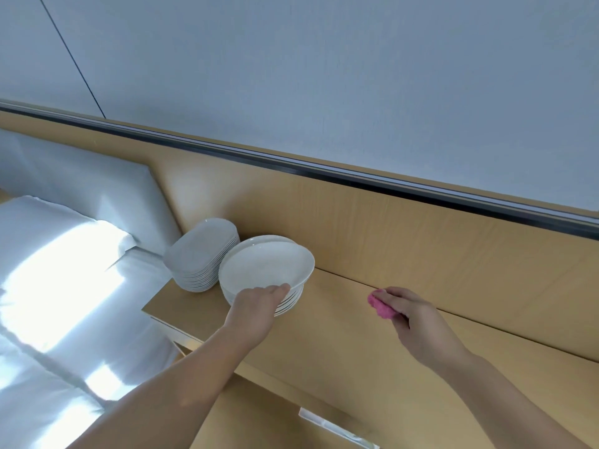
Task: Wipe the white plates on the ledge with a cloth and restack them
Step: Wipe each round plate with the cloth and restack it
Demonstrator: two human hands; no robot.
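Both hands are occupied: the top plate [265, 267] is pinched at its near rim by the left hand [256, 306] and tilted on the round stack [287, 306] on the ledge [340, 338]; a pink cloth [382, 307] is bunched in the right hand [411, 315]. China is judged stiff, slick, fragile; the rim is best gripped.

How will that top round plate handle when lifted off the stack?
The top plate looks glazed and rigid, probably slick in the left hand at its rim. Tilted on the stack, it may slide; likely chips if dropped.
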